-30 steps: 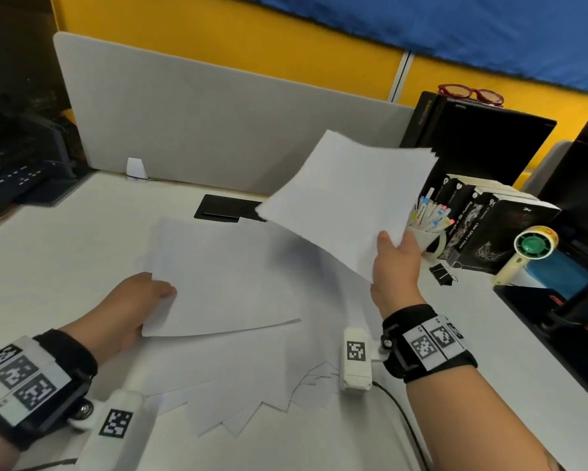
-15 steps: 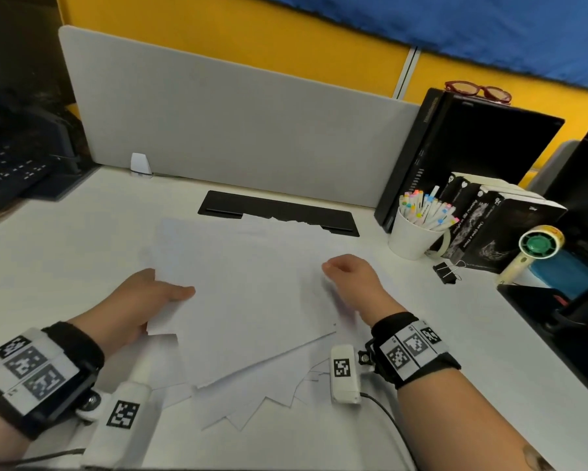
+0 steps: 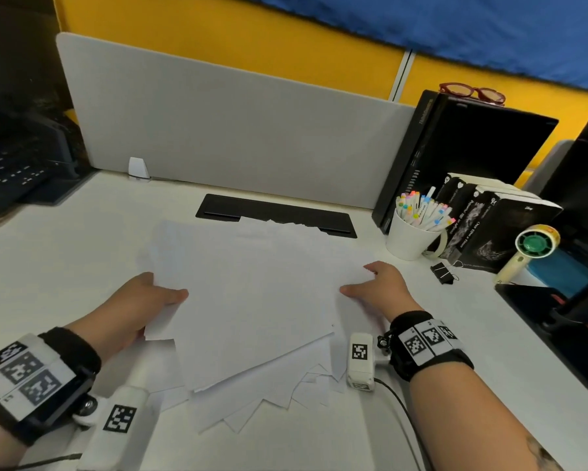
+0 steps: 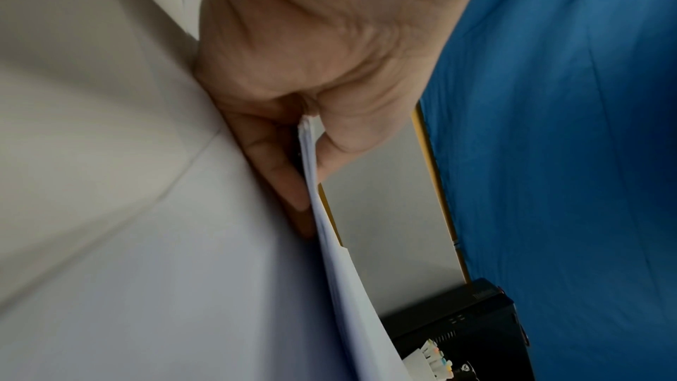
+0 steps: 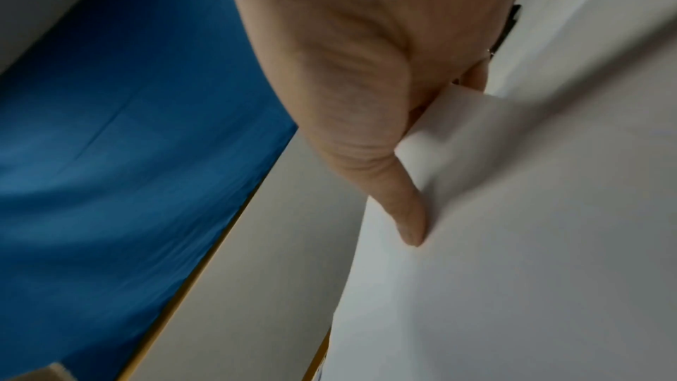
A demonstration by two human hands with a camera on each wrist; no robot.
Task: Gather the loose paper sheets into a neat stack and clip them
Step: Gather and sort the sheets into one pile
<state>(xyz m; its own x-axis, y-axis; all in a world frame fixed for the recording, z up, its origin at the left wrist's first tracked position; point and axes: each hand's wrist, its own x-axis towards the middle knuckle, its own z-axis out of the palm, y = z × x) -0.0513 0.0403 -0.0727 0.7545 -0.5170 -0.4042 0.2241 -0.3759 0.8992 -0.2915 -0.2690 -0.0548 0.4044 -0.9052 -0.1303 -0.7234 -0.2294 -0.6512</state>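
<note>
The loose white paper sheets (image 3: pixel 251 300) are spread in a rough pile at the centre of the white desk (image 3: pixel 65 253), with many corners sticking out at the near edge, toward 6 o'clock. The upper sheets are held at both sides. At 9 o'clock of the pile, the left hand (image 3: pixel 136 307) is closed on the left edge of the sheets: in the left wrist view the thumb is seen above the paper and the fingers (image 4: pixel 271 167) below it, so several sheets are pinched between them. At 3 o'clock of the pile, the right hand (image 3: pixel 380 290) is placed on the right edge; in the right wrist view its thumb (image 5: pixel 403 202) is pressed on top of the paper and a corner of a sheet is caught between thumb and fingers.

A small black binder clip (image 3: pixel 442 271) is lying on the desk at 3 o'clock, just beyond the right hand, not touched. Behind it, at 2 o'clock, a white mug with coloured marker pens (image 3: pixel 411 236) is standing, beside dark books (image 3: pixel 489 229) and a small handheld fan with a green centre (image 3: pixel 530 246). At 12 o'clock a black cable slot (image 3: pixel 275 214) is partly covered by the far corners of the sheets, and a grey divider panel (image 3: pixel 234 130) is standing behind it. Red glasses (image 3: pixel 472 93) are resting on a black box (image 3: pixel 472 147) at 1 o'clock.
</note>
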